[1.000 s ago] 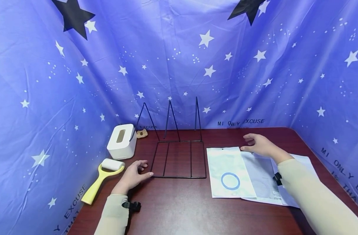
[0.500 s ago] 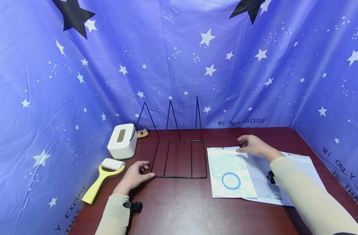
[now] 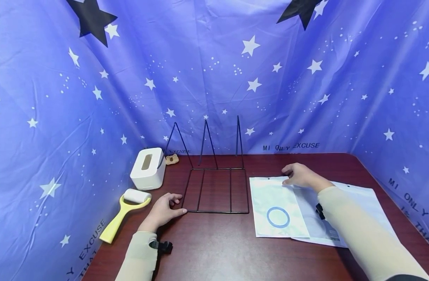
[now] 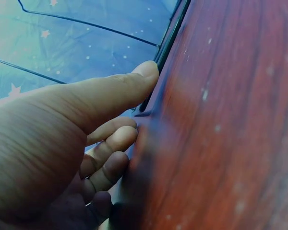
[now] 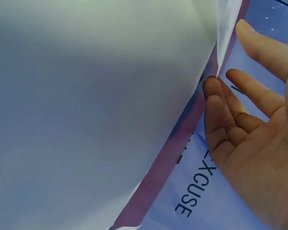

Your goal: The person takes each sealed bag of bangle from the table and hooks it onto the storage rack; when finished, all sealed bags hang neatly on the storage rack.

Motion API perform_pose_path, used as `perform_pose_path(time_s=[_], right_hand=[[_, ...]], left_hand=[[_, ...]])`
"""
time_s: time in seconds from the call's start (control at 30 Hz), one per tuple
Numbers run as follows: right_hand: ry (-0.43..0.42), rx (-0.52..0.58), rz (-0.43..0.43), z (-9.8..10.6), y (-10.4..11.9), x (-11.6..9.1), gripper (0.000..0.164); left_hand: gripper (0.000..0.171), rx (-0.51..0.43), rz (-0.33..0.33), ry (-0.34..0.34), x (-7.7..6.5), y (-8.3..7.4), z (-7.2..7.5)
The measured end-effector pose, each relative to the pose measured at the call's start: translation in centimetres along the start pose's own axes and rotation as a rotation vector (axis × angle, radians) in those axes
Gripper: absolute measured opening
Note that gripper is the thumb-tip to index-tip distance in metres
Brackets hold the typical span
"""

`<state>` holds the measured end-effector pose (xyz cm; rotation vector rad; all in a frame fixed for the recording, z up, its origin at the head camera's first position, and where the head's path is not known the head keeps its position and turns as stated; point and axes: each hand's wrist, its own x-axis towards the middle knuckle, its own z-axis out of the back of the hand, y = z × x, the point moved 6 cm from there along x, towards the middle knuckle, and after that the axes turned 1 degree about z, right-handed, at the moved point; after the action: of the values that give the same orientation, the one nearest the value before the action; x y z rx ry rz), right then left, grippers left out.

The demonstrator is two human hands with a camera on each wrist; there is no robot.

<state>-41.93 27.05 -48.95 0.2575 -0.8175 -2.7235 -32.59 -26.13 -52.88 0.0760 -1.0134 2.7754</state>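
Observation:
In the head view, my left hand (image 3: 163,212) is at the near left corner of a black wire rack (image 3: 214,212). Its straight thumb rests on the rack's rod (image 4: 172,40), as the left wrist view shows, with the other fingers loosely bent below. My right hand (image 3: 302,175) reaches over the top edge of a flat white pouch (image 3: 270,193) marked with a blue ring. In the right wrist view, fingertips (image 5: 212,88) are right at a white pouch edge (image 5: 149,96), the thumb standing apart. A second pouch (image 3: 365,201) lies partly under the first and the right forearm.
Left of the rack stand a white tissue box (image 3: 147,177) and a yellow-handled lint roller (image 3: 116,224). A small tan bear-shaped piece (image 3: 172,159) lies behind the box. Three pointed wire uprights rise from the rack's back. A blue starry curtain (image 3: 214,78) surrounds the table (image 3: 214,249).
My right hand has moved left, from over the second pouch to the top edge of the ring-marked pouch. The left hand stays at the rack's corner.

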Motion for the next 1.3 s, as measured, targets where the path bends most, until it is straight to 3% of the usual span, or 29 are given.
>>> perform_pose_path(time_s=[0.67, 0.93, 1.3], right_hand=[[-0.038, 0.021, -0.001, -0.5, -1.1, 0.7, 0.047], [-0.072, 0.057, -0.005, 0.2, -0.8, 0.0, 0.011], [-0.132, 0.129, 0.032, 2.2, 0.0, -2.1, 0.013]], left_hand=[[0.046, -0.009, 0.014, -0.001, 0.0, 0.1, -0.2], [0.046, 0.002, 0.015, -0.009, -0.2, -0.1, -0.1], [0.046, -0.009, 0.003, -0.005, -0.3, 0.0, -0.2]])
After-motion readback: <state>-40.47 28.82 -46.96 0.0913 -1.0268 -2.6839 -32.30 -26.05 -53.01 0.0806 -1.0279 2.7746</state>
